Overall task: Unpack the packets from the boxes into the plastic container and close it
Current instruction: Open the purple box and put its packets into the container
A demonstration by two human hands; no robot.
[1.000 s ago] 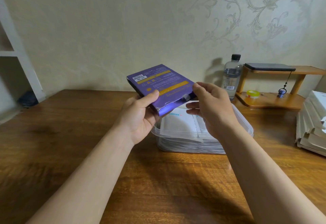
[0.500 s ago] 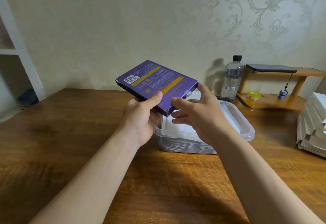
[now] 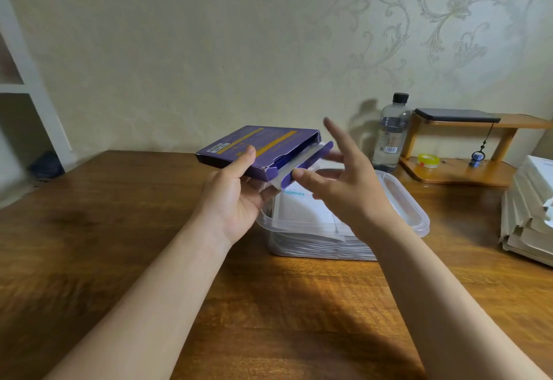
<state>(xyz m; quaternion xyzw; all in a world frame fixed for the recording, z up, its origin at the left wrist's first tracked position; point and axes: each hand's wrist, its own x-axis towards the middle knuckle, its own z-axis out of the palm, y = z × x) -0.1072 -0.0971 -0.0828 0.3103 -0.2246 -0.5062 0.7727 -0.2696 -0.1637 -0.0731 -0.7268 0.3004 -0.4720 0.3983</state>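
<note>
Above the container (image 3: 299, 249), mid-surface (image 3: 119, 230): one purple box (image 3: 260, 146), held near level, end flap (image 3: 308, 159) open toward the right. Left grip (image 3: 236, 200): grasping the box, thumb on top, fingers beneath. Right grip (image 3: 350, 191): released, fingers spread, thumb just beside the flap. Container: clear plastic, uncovered, white packets (image 3: 302, 212) stacked inside. Lid (image 3: 410, 209): lying at its right side. Bottle (image 3: 389, 137) and wooden shelf (image 3: 466, 171): far right, by the wall. Pale flat stack (image 3: 529, 218): right edge.
</note>
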